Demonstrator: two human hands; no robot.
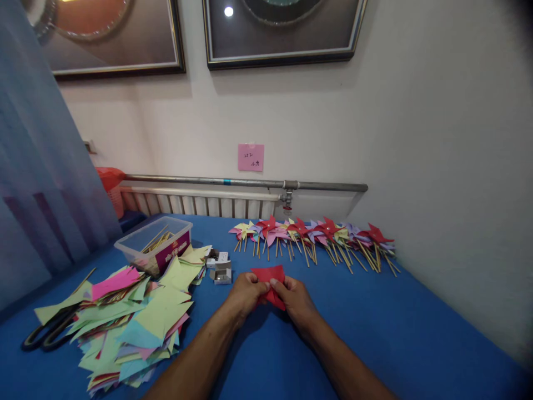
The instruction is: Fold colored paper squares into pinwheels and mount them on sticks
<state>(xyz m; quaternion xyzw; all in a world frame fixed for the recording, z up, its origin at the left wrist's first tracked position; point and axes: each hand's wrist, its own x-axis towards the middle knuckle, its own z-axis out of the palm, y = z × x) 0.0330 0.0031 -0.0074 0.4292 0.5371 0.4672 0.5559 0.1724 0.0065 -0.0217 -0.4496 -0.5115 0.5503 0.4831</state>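
We hold a thin sheet of bright red paper [271, 273] between both hands, above the near middle part of the blue-covered table [375, 328]. The sheet sits directly between the left hand [249, 293] and the right hand [295, 296], touching both. Each of our hands is closed in a pinch grip on the paper: the thumbs press on its upper face and their tips nearly meet at its middle, while the fingers go beneath, largely hidden from view.

Our forearms reach forward from the near edge and converge on the sheet. The left forearm slants inward to the right, the right forearm inward to the left.

The upper edge of the sheet faces the wall and runs roughly left to right. One lower corner points back toward us, slightly to the right. Because the hands cover both sides, we cannot determine a long axis.

Beyond the hands, toward the wall and extending to the right, we see a row of multicoloured paper pinwheels on thin wooden sticks [298, 226], sticks directed mainly toward us. Near the left hand stand two small open white cardboard boxes [222, 274]. Farther left lie a loose heap of multicoloured cut paper [160, 311], a clear plastic tub with a purple label [175, 249] and black-handled scissors [71, 311].
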